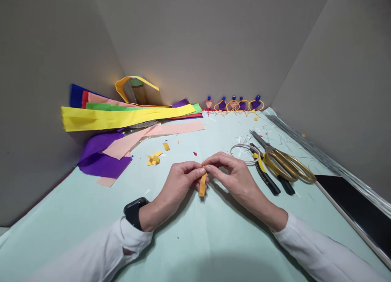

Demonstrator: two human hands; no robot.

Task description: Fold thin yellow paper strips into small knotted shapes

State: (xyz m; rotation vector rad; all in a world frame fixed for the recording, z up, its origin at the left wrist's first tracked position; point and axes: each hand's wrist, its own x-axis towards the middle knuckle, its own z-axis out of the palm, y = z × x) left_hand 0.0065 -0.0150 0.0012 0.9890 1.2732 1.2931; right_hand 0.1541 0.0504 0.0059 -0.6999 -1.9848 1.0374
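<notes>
Two white sleeves come in at the bottom, closest of all, and the left wrist wears a black watch point(135, 211). The left hand point(177, 182) and the right hand point(235, 177) meet over the pale green table cover point(76, 221). Both hands pinch the top of a small orange paper strip point(202, 185) with thumb and fingertips, and the strip hangs down between them, just above the cover. Far to the left lies a pile of long paper strips point(122, 117) in yellow, green, red, blue, purple and pink, leaning on the grey wall. Little yellow paper scraps point(153, 158) lie near the left hand. At the back stands a row of tiny paper figures point(233, 104) with blue tops. Right of the hands sit a wire ring point(244, 153), black and yellow pliers point(269, 174) and gold scissors point(285, 161), all close together. Far right lies a flat black slab point(357, 210).
</notes>
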